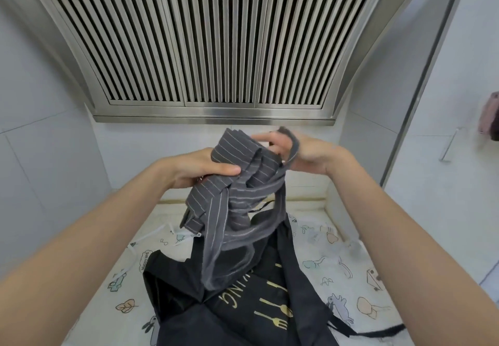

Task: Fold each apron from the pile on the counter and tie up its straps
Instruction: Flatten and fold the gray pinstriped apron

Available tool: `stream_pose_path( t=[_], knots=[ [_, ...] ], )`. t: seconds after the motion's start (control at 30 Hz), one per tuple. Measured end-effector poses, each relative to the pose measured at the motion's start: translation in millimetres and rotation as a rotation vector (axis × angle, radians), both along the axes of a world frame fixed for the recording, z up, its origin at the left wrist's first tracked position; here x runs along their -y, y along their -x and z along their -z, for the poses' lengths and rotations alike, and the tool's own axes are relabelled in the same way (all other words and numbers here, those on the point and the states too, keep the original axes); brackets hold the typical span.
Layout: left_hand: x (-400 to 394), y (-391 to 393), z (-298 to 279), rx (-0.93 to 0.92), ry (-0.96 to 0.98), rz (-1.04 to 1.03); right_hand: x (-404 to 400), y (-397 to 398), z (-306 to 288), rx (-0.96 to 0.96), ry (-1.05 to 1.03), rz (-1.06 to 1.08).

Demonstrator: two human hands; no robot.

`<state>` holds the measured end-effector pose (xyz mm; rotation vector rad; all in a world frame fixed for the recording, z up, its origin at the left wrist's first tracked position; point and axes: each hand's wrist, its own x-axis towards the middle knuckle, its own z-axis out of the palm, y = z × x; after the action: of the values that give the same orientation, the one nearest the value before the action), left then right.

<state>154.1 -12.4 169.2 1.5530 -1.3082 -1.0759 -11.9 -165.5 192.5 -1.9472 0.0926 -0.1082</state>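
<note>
A folded grey pinstriped apron (243, 162) is held up in the air above the counter. My left hand (199, 169) grips the folded bundle, thumb across its front. My right hand (302, 151) holds one of its grey straps (295, 144), which loops over the fingers. More strap loops (229, 251) hang down from the bundle. Below them a black apron (243, 305) with gold cutlery print and lettering lies spread on the counter.
The counter is covered by a white cloth (337, 259) with cartoon prints. A steel range hood (210, 48) hangs overhead. Grey tiled walls close in left and right. A pink cloth (490, 116) hangs at the far right.
</note>
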Motion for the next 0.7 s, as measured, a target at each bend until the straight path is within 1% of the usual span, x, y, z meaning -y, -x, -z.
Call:
stream_pose_path(
  t=[0.07, 0.13, 0.2, 0.3, 0.37, 0.4, 0.47, 0.57, 0.63, 0.7],
  knots=[
    [3, 8, 1, 0.03, -0.034, 0.032, -16, 1, -14, -0.172, 0.223, -0.087],
    [6, 14, -1, 0.118, -0.045, -0.021, -24, 0, -20, -0.284, 0.374, -0.033],
    [10, 14, -2, 0.228, -0.052, -0.125, -26, -1, -19, -0.333, 0.437, 0.04],
    [16, 14, -3, 0.33, -0.015, -0.213, -23, -5, -13, -0.35, 0.391, 0.224],
    [19, 14, -1, 0.408, 0.016, -0.233, -20, -7, -6, -0.426, 0.369, 0.276],
    [21, 14, 1, 0.479, 0.037, -0.25, -18, -7, -3, -0.444, 0.339, 0.279],
    [22, 16, 1, 0.631, 0.075, -0.276, -13, -6, 4, -0.396, 0.231, 0.288],
    [23, 22, 2, 0.791, 0.134, -0.285, -9, -9, 13, -0.31, 0.131, 0.264],
    [24, 28, 5, 0.835, 0.181, -0.291, -9, -13, 17, -0.276, 0.12, 0.282],
    [25, 28, 5, 0.828, 0.209, -0.282, -9, -15, 18, -0.258, 0.159, 0.318]
  ],
)
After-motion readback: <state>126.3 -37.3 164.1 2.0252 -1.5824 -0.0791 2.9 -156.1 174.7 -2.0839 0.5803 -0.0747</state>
